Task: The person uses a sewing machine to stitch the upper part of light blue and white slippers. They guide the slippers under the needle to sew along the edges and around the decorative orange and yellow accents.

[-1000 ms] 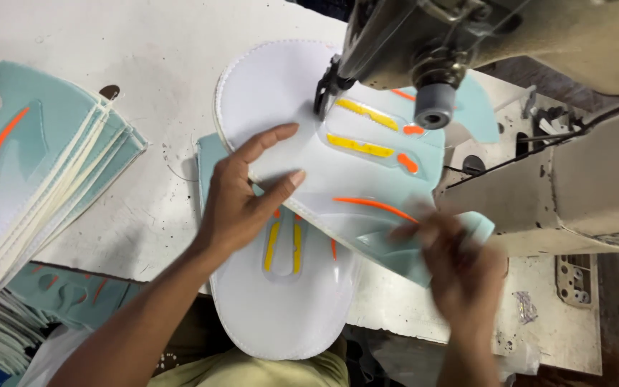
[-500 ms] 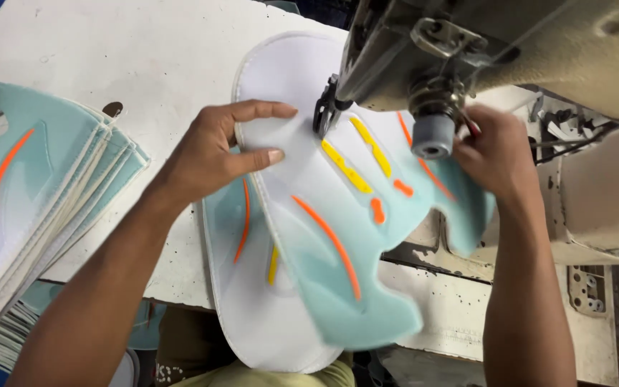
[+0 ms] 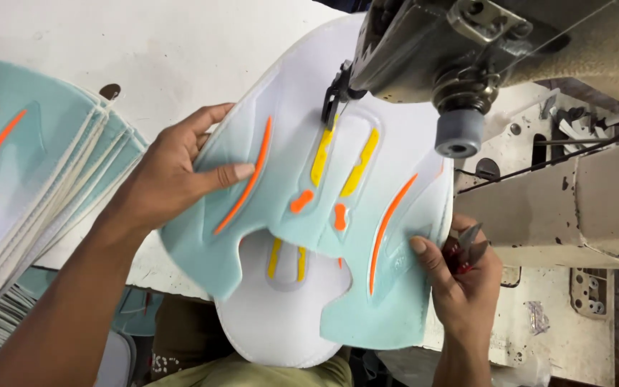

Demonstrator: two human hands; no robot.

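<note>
Your left hand (image 3: 170, 179), fingers spread flat, and your right hand (image 3: 460, 276), thumb pressing while gripping small red-handled snips (image 3: 467, 247), hold the mint-green moulded shoe-upper panel (image 3: 309, 215) under the sewing machine's presser foot (image 3: 332, 100); stitching looks barely begun, with a stack of matching mint-green panels (image 3: 30, 186) lying nearby.

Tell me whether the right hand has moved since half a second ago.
Yes. The right hand has dropped from beside the sewing machine's grey knob to the mint shoe panel's lower right edge.
</note>
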